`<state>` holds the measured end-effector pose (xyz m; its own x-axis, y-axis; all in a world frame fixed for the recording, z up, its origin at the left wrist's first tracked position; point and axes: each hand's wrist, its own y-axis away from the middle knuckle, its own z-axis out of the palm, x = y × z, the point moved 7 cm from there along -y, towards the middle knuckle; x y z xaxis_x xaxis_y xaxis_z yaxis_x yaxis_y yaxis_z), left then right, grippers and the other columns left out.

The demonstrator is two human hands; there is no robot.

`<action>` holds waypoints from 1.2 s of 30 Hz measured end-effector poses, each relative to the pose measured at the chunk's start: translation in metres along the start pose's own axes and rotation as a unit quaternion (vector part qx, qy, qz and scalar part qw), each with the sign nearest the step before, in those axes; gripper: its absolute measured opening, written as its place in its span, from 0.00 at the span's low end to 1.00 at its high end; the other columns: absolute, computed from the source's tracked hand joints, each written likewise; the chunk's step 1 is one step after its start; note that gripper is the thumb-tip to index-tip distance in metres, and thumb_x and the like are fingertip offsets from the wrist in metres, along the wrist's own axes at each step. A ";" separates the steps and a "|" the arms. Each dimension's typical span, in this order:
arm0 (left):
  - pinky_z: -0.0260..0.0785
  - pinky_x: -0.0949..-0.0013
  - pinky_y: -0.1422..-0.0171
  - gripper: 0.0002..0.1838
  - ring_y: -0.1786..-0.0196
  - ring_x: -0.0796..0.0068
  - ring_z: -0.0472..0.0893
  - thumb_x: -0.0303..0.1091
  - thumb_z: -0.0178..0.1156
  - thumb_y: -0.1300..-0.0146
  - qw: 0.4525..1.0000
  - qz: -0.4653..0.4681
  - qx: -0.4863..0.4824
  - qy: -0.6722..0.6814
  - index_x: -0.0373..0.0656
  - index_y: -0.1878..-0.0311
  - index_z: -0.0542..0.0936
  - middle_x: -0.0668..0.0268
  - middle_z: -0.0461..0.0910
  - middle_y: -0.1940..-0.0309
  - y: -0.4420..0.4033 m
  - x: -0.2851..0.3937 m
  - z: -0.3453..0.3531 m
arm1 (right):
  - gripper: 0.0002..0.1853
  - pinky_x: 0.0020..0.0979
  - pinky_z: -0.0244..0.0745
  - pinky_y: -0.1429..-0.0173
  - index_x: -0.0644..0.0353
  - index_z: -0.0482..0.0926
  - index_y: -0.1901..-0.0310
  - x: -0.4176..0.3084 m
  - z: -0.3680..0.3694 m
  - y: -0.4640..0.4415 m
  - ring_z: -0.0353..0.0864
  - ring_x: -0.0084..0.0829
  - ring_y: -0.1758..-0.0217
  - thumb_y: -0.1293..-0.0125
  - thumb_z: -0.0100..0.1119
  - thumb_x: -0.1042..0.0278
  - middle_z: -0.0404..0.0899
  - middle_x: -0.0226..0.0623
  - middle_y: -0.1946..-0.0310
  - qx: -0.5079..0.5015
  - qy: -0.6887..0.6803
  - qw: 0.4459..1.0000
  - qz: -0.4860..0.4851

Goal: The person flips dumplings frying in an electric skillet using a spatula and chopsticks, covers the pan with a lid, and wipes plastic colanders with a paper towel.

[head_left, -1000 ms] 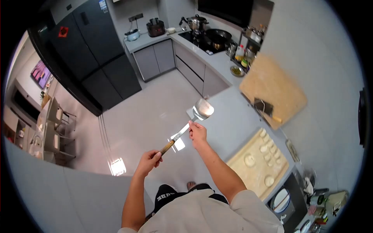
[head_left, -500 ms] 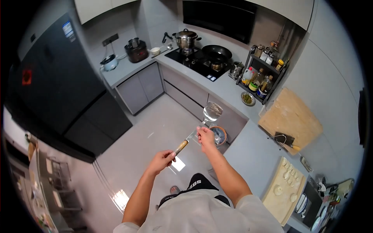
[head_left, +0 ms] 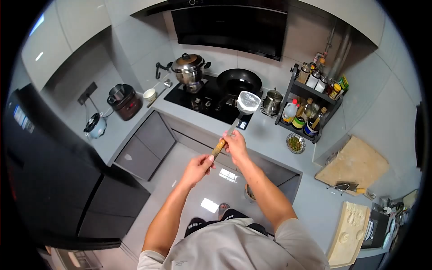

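One bare left hand (head_left: 197, 170) and one bare right hand (head_left: 236, 146) there pinch a long, wood-handled steel spatula (head_left: 234, 125) before the black glass cooktop (head_left: 180, 97), long axis slanting blade-first toward the cooktop's right end.

Even, cool light fills the middle. The glossy floor (head_left: 209, 205) throws back hard white patches at six o'clock, and the spatula blade (head_left: 249, 102) gleams between one and two. A cabinet (head_left: 54, 42) at ten shows a streak of glare. The fridge (head_left: 45, 166) at nine sinks into dimness, softly blurred. Wide-angle distortion bows the edges, with black corners.
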<state>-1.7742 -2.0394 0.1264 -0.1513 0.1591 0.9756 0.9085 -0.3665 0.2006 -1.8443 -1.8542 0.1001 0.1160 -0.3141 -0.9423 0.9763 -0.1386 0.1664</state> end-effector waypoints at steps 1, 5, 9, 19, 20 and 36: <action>0.64 0.76 0.67 0.21 0.70 0.84 0.72 0.51 0.56 0.18 1.000 0.002 -0.001 -0.009 0.40 0.49 0.85 0.70 0.85 0.64 -0.028 0.008 -0.009 | 0.11 0.25 0.64 0.74 0.56 0.76 0.51 -0.009 0.002 -0.024 0.76 0.19 0.72 0.22 0.63 0.59 0.83 0.31 0.69 0.016 -0.008 1.000 -0.008; 0.65 0.76 0.67 0.29 0.69 0.83 0.74 0.57 0.51 0.17 0.997 0.036 0.064 -0.039 0.40 0.38 0.83 0.68 0.88 0.56 -0.138 0.032 -0.053 | 0.11 0.29 0.66 0.75 0.56 0.77 0.58 -0.039 -0.021 -0.130 0.76 0.23 0.75 0.19 0.58 0.59 0.81 0.30 0.72 0.122 0.037 0.992 -0.020; 0.65 0.76 0.68 0.28 0.68 0.83 0.75 0.55 0.54 0.18 0.997 0.051 0.049 -0.026 0.39 0.35 0.82 0.67 0.88 0.52 -0.255 0.030 -0.089 | 0.14 0.32 0.71 0.71 0.59 0.80 0.59 -0.038 -0.046 -0.216 0.77 0.25 0.76 0.20 0.60 0.57 0.81 0.29 0.73 0.149 0.073 0.985 0.041; 0.77 0.71 0.63 0.16 0.67 0.79 0.81 0.42 0.60 0.20 0.999 0.000 -0.029 -0.017 0.38 0.44 0.85 0.66 0.88 0.62 -0.469 -0.028 -0.132 | 0.16 0.28 0.60 0.82 0.53 0.73 0.60 0.021 -0.078 -0.374 0.75 0.25 0.80 0.27 0.72 0.56 0.84 0.34 0.72 0.228 0.076 0.966 0.093; 0.78 0.71 0.63 0.16 0.67 0.79 0.82 0.42 0.60 0.20 0.999 -0.008 -0.043 -0.019 0.38 0.43 0.85 0.66 0.88 0.62 -0.480 -0.029 -0.130 | 0.16 0.28 0.59 0.82 0.53 0.73 0.59 0.018 -0.074 -0.377 0.75 0.24 0.81 0.28 0.72 0.56 0.84 0.34 0.72 0.240 0.069 0.962 0.109; 0.78 0.70 0.62 0.14 0.64 0.77 0.84 0.41 0.59 0.20 0.995 -0.003 -0.087 -0.039 0.40 0.46 0.86 0.65 0.89 0.61 -0.490 -0.033 -0.105 | 0.17 0.25 0.74 0.75 0.54 0.73 0.51 0.014 -0.063 -0.353 0.78 0.22 0.76 0.29 0.73 0.58 0.85 0.33 0.68 0.252 0.023 0.961 0.106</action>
<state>-2.2551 -1.9610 0.0051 -0.1188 0.2306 0.9658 0.8258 -0.5171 0.2251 -2.1760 -1.7499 0.0099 0.3226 -0.3459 -0.8811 0.7177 -0.5174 0.4660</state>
